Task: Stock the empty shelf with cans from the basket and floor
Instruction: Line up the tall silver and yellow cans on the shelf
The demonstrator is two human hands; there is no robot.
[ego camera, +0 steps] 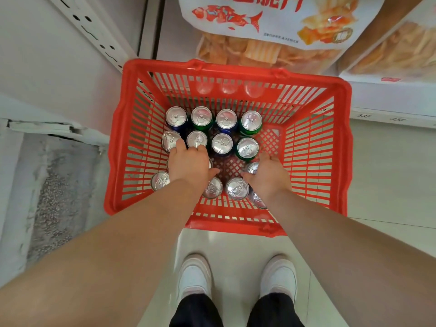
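A red plastic basket [339, 147] stands on the floor in front of my feet. Several upright drink cans fill its left and middle, blue ones [175, 117] and green ones [247, 147], all showing silver tops. My left hand [188, 162] reaches down into the basket, its fingers and thumb curled round a can that it mostly hides [210, 163]. My right hand [267, 174] is curled over another can [253, 168] near the basket's right middle, thumb on one side and fingers on the other. The basket's right part has bare floor mesh.
Large snack bags [271, 24] hang over the basket's far side. A white shelf edge [389, 109] with price tags lies at the right. A slotted white shelf upright [94, 34] runs at the left. My white shoes [194, 277] stand on pale floor tiles.
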